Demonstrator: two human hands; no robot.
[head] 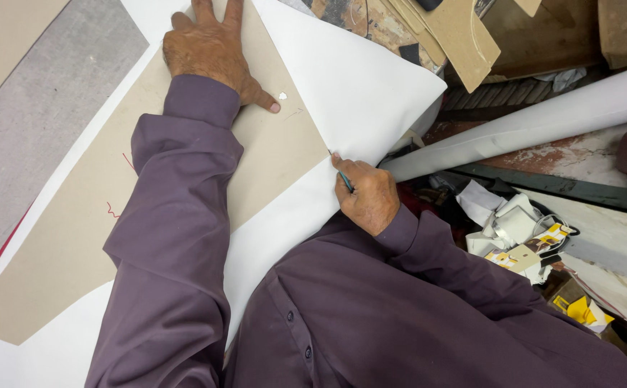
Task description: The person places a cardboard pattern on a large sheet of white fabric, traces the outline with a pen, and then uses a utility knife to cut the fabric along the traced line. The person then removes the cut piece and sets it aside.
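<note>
Cardboard pattern [270, 158] lies flat on the white sheet [371, 86] on the table, long axis running from lower left to upper right. Head view: left hand [209, 50] presses it open-palmed, holding nothing; right hand [364, 195], its grip closed on a teal pen [345, 180], sets the tip at the pattern's right corner, the nearer hand to that edge.

Tan cardboard template [184, 165] flat on white sheet [357, 86], teal pen [345, 179] tip at its edge
</note>
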